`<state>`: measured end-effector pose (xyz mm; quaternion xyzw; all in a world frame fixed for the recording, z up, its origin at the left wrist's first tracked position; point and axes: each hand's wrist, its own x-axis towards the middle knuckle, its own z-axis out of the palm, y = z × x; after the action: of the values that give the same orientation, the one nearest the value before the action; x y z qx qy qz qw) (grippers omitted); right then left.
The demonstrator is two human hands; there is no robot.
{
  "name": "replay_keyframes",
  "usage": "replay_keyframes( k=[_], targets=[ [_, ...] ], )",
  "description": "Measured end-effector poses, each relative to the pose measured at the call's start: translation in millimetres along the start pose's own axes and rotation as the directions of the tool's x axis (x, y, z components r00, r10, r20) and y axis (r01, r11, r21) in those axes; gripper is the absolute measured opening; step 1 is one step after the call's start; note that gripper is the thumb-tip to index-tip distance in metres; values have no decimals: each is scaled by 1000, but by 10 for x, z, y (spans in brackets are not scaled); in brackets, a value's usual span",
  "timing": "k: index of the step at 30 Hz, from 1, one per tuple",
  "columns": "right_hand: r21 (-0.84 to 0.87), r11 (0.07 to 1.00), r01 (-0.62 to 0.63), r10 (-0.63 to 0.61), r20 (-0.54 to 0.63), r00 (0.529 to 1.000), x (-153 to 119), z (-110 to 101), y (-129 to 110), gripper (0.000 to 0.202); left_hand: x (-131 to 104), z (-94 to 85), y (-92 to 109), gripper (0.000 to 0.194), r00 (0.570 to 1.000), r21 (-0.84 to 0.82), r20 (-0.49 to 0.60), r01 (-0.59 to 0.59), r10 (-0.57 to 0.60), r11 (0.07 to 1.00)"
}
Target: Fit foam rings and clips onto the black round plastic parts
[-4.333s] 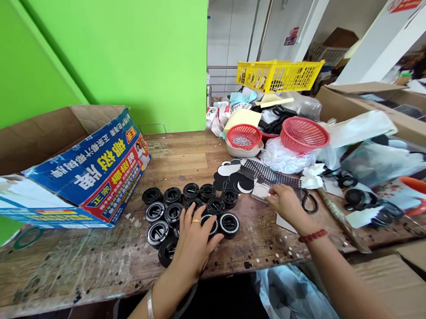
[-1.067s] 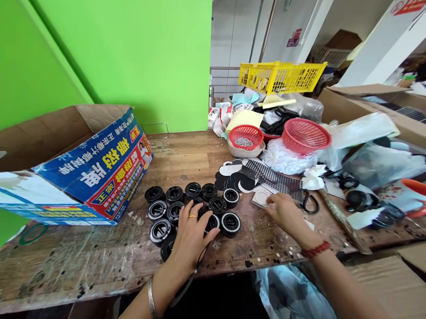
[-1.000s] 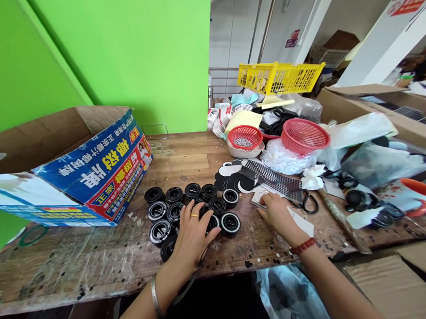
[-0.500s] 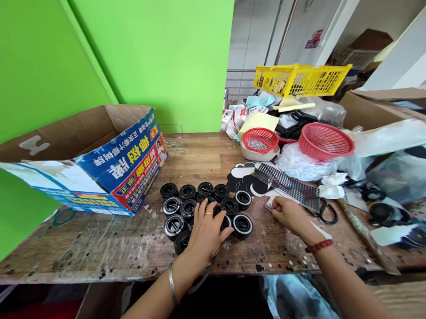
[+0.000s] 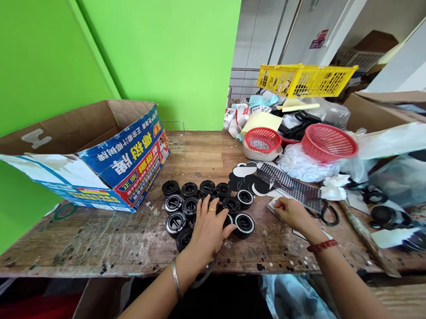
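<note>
My left hand (image 5: 211, 228) lies over a cluster of black round parts (image 5: 175, 222), its fingers spread and touching those near the middle. The parts look like short black cylinders with a slotted top, some with a white ring around the rim. Several are partly covered by the hand. My right hand (image 5: 295, 214) is closed, fingertips pinched together at the edge of a small white stack or pad (image 5: 272, 205) on the bench. Whatever sits between those fingertips is hidden. Close to its wrist lies a white slip with a dark edge (image 5: 299, 234).
A blue printed cardboard box (image 5: 124, 156) stands left on the wooden bench. Behind my right hand lie a dotted dark sheet (image 5: 291, 184), black and white cut-outs (image 5: 247, 182) and scissors (image 5: 330, 214). Red baskets (image 5: 328, 142), a yellow crate (image 5: 306, 80) and a wooden stick (image 5: 368, 239) are farther right.
The view has shifted slightly. My left hand stays on the black parts. My right hand remains at the white stack, its fingers now more extended towards it.
</note>
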<state>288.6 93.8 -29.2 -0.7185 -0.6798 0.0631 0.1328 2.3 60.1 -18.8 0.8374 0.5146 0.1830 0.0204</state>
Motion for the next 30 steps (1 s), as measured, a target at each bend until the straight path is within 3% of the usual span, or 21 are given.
replay_keyframes(
  k=[3,6,7,9,11,13,18,22,27,30],
  targets=[
    [18,1000,3,0,-191,982,-30,-109,-103,14,-7,11,-4,39,1000,1,2,-6,6,1000],
    [248,961,125,-24,-373,928,-50,-150,-413,12,-17,14,-7,39,1000,-5,-8,-3,3,1000],
    [366,916,164,-26,-355,935,-47,-135,-545,11,-20,14,-9,40,1000,-7,-17,7,-7,1000],
    [557,814,168,-58,-210,976,-20,-66,-802,10,-24,16,-17,44,998,-8,-44,35,-35,999],
    [607,782,140,-114,-81,990,25,26,-995,8,-25,19,-30,49,995,-6,-69,65,-65,998],
    [566,813,135,-142,-31,989,68,111,-1099,8,-24,19,-42,50,994,-3,-75,78,-78,997],
    [441,880,177,-172,-52,984,68,203,-1089,13,-6,-14,-50,39,999,14,-21,47,-47,999],
    [206,940,272,-271,-36,962,-24,181,-1039,29,18,-62,-31,40,999,25,2,47,-47,999],
    [-132,903,408,-402,75,913,-135,95,-1090,38,54,-106,14,46,999,84,37,-8,5,996],
    [-143,888,437,-426,105,899,-151,68,-1093,36,81,-118,46,50,998,126,53,-51,45,991]
  ],
)
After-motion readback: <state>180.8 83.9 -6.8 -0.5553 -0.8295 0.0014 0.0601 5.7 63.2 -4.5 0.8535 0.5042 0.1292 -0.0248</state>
